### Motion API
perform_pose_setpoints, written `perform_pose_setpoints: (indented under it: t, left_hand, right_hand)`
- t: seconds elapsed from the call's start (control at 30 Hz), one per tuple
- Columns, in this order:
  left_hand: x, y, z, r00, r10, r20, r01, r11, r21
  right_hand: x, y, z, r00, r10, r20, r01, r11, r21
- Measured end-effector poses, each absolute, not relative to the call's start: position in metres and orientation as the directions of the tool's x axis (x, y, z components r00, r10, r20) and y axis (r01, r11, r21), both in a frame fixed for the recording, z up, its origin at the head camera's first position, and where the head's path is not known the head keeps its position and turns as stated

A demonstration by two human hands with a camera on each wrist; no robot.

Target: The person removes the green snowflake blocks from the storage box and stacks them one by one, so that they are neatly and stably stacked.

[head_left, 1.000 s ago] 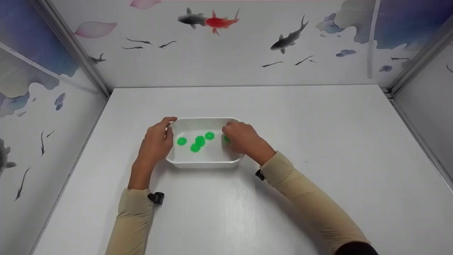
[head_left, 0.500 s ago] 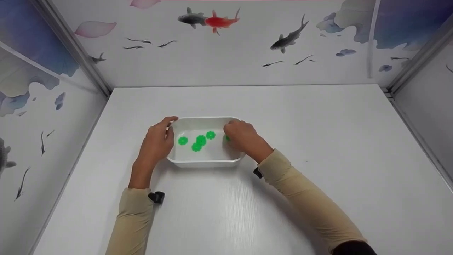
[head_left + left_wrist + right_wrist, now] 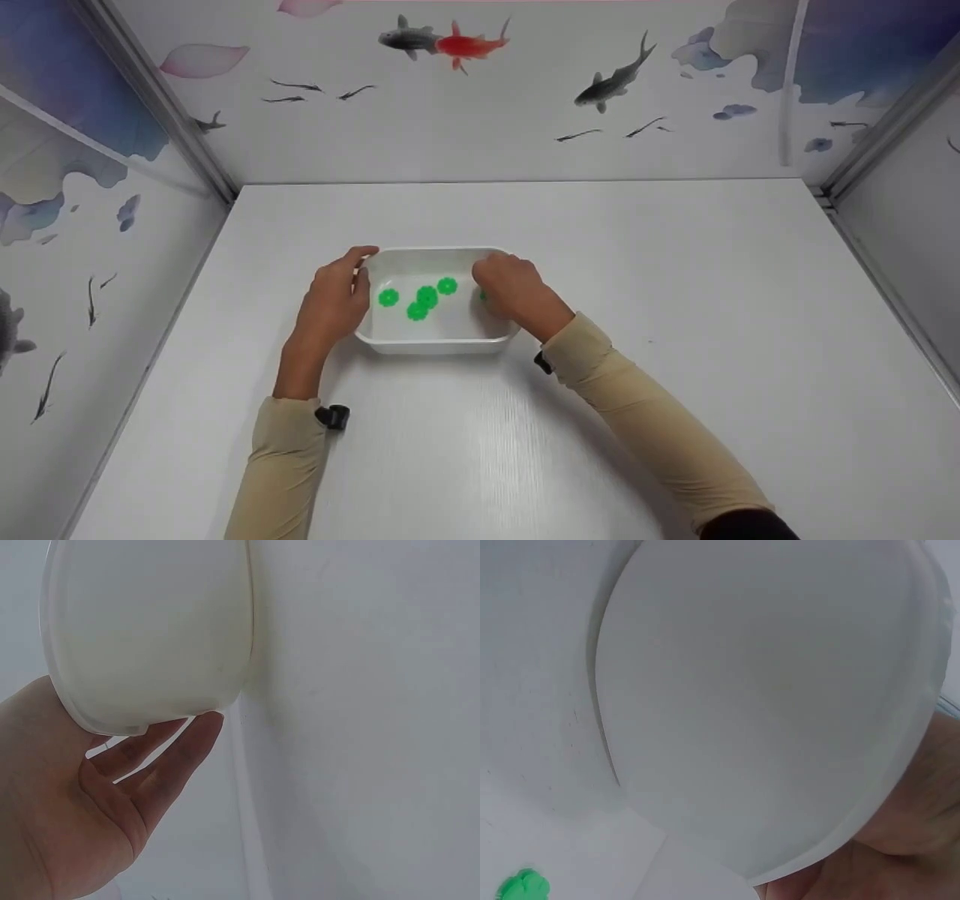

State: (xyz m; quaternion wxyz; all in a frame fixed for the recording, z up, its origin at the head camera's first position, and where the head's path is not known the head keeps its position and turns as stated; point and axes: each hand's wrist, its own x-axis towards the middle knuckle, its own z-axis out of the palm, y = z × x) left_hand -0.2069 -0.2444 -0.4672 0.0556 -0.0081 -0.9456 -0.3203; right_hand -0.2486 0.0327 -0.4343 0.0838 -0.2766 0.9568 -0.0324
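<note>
A white rectangular tray (image 3: 439, 346) stands on the table with several small green flower-shaped pieces (image 3: 427, 298) lying in it. At its left end my left hand (image 3: 330, 300) grips the wall. The thumb is on the inner side, and the other fingers lie against the outer wall (image 3: 150, 637) in the left wrist view. My right hand (image 3: 514, 289) reaches over the right rim into the tray with its fingers curled down. A green piece (image 3: 484, 295) peeks out beside those fingers, partly covered. Their tips are hidden, so I cannot tell whether they pinch it.
The white table (image 3: 675, 300) stretches around the tray, bounded by a back wall (image 3: 495, 142) and side panels printed with fish. In the right wrist view a green piece (image 3: 523, 885) shows at the lower left, outside the tray's end wall (image 3: 765, 705).
The tray and its green pieces have shifted very slightly right. My right wrist and forearm have edged left, while the fingers stay at about the same place in the tray.
</note>
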Motion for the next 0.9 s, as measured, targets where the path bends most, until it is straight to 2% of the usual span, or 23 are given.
perform_pose_setpoints:
  t: [0.2,0.4,0.6,0.77,0.9]
  left_hand:
    - [-0.206,-0.245,-0.468,-0.994,-0.023,0.105,0.045,0.794,0.606]
    - [-0.205,-0.242,-0.468,-0.993,-0.023,0.12,0.054,0.799,0.599]
    - [-0.207,-0.241,-0.467,-0.991,-0.021,0.134,0.064,0.799,0.598]
    - [-0.207,-0.241,-0.467,-0.987,-0.012,0.158,0.085,0.8,0.593]
    - [-0.206,-0.241,-0.467,-0.985,-0.009,0.172,0.096,0.804,0.587]
  right_hand:
    - [-0.249,0.03,-0.438,-0.833,-0.538,-0.13,-0.531,0.843,-0.086]
    - [-0.251,0.033,-0.444,-0.824,-0.553,-0.12,-0.541,0.832,-0.119]
    - [-0.254,0.043,-0.444,-0.781,-0.618,-0.095,-0.587,0.777,-0.226]
    - [-0.257,0.055,-0.445,-0.711,-0.703,-0.013,-0.659,0.672,-0.338]
    - [-0.256,0.064,-0.446,-0.679,-0.733,0.041,-0.672,0.598,-0.437]
